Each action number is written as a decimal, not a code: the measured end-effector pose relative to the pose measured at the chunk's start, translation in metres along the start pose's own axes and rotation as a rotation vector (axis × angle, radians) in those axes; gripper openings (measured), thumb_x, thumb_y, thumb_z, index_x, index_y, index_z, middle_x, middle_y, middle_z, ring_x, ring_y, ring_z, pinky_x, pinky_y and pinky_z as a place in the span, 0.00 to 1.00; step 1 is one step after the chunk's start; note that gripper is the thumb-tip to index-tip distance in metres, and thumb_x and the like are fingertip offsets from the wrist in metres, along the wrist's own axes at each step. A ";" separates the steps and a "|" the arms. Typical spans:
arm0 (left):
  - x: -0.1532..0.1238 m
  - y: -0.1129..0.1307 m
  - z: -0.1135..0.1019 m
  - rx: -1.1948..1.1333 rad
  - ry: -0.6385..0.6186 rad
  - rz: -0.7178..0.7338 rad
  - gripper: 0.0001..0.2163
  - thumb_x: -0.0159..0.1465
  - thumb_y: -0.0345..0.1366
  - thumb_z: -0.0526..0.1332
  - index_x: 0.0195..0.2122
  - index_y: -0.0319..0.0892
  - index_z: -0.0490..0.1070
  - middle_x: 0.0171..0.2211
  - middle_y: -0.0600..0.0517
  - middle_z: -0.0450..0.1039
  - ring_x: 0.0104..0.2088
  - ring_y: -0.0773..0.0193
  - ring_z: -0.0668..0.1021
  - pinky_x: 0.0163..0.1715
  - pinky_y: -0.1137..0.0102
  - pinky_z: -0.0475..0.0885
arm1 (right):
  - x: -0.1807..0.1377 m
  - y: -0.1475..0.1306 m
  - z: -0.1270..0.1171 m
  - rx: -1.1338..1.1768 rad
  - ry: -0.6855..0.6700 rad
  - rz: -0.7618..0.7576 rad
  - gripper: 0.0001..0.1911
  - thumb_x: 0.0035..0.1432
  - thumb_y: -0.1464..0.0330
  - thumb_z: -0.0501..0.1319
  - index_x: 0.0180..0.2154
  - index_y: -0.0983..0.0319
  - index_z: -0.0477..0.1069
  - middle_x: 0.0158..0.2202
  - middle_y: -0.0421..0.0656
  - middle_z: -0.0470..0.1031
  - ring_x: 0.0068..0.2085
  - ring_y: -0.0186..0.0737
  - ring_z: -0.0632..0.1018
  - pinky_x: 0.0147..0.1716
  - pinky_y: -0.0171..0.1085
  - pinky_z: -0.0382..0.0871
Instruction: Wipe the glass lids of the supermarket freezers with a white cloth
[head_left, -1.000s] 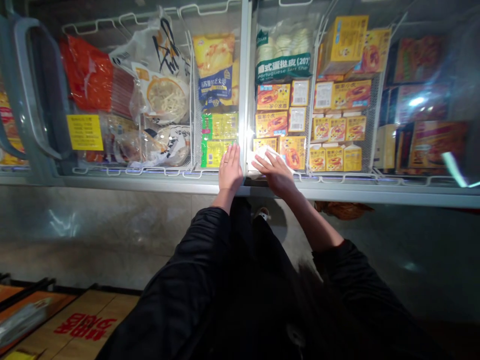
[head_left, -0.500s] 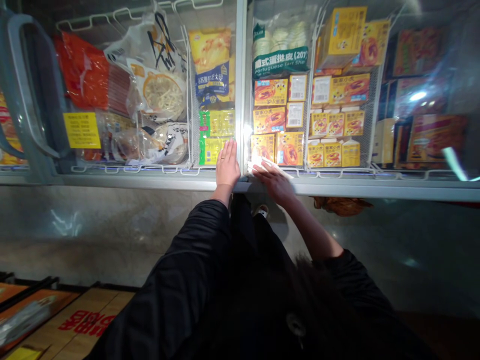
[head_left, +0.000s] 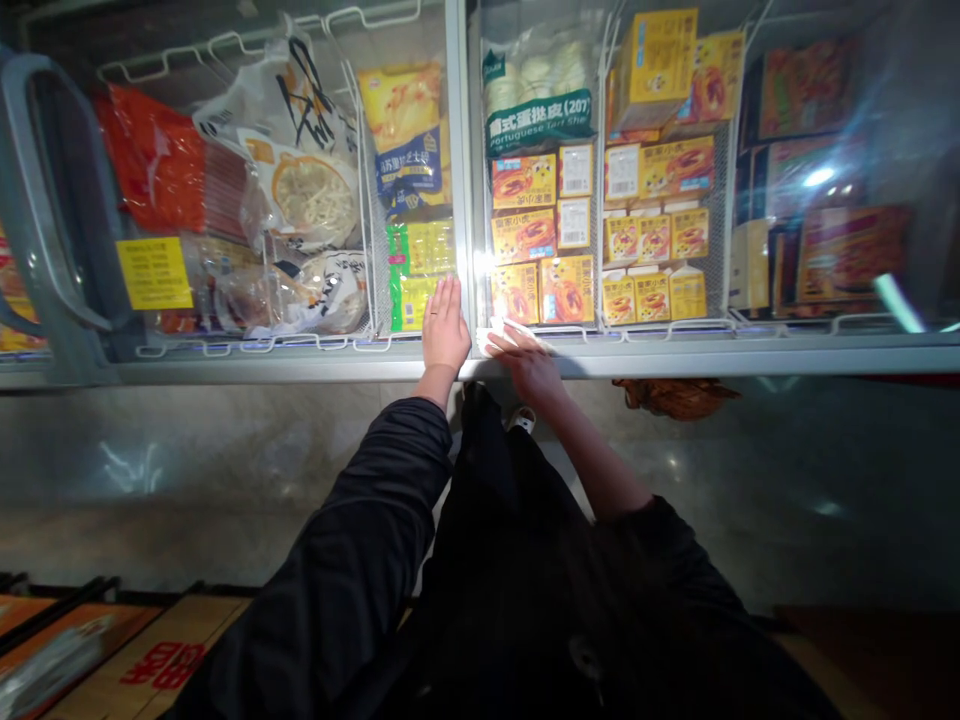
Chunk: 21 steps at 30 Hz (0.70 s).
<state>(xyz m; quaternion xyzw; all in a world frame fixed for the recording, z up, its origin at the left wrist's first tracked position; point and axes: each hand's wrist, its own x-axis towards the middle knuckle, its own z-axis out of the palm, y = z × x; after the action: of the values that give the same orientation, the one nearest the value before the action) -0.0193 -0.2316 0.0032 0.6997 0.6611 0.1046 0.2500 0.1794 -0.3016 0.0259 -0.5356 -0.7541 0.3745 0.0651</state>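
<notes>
My left hand [head_left: 446, 328] lies flat on the clear lid of a freezer, fingers stretched out, just left of the pale upright frame strip [head_left: 469, 180]. A ring shows on one finger. To the right of that strip, my right hand [head_left: 534, 372] presses a crumpled white cloth or tissue [head_left: 496, 328] against the near edge of the other lid. Its fingers bend over the cloth and partly hide it. Beneath the lid by my left hand are green and yellow packets [head_left: 420, 250]. Small yellow boxes [head_left: 566, 290] lie below the glass beyond my right hand.
Wire baskets under the glass hold bagged noodles [head_left: 319, 195], a tart shell bag [head_left: 540, 115] and more boxes. A grey handle [head_left: 64, 190] rises at the left. A brown bundle [head_left: 675, 397] sits on the floor by the freezer. Cartons [head_left: 161, 660] stand behind me, lower left.
The view has shifted, so the freezer appears farther left. My right hand and the cloth have slid slightly left, closer to the frame strip. My left hand stays flat on the lid.
</notes>
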 end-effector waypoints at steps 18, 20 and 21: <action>0.003 -0.002 0.000 -0.041 0.004 0.004 0.35 0.70 0.25 0.51 0.79 0.41 0.58 0.80 0.49 0.55 0.81 0.59 0.54 0.82 0.57 0.45 | -0.067 -0.008 0.022 -0.096 0.137 0.286 0.28 0.80 0.68 0.51 0.76 0.55 0.64 0.80 0.44 0.59 0.81 0.56 0.51 0.78 0.60 0.47; 0.003 -0.003 0.000 -0.049 0.014 0.010 0.35 0.69 0.25 0.51 0.79 0.41 0.59 0.80 0.49 0.56 0.81 0.59 0.54 0.82 0.57 0.45 | -0.078 0.009 0.015 -0.097 0.183 0.398 0.28 0.80 0.67 0.50 0.76 0.58 0.65 0.80 0.47 0.59 0.81 0.59 0.49 0.78 0.63 0.42; 0.003 -0.003 0.000 -0.052 0.016 0.011 0.35 0.69 0.25 0.51 0.79 0.40 0.59 0.80 0.48 0.56 0.81 0.59 0.54 0.82 0.57 0.45 | -0.080 0.013 0.013 -0.094 0.203 0.438 0.28 0.81 0.66 0.49 0.76 0.59 0.64 0.80 0.49 0.58 0.81 0.60 0.48 0.77 0.64 0.41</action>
<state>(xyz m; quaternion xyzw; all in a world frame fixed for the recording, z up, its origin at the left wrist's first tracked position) -0.0214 -0.2287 0.0008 0.6957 0.6562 0.1287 0.2623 0.2161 -0.3749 0.0323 -0.7235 -0.6263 0.2884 0.0326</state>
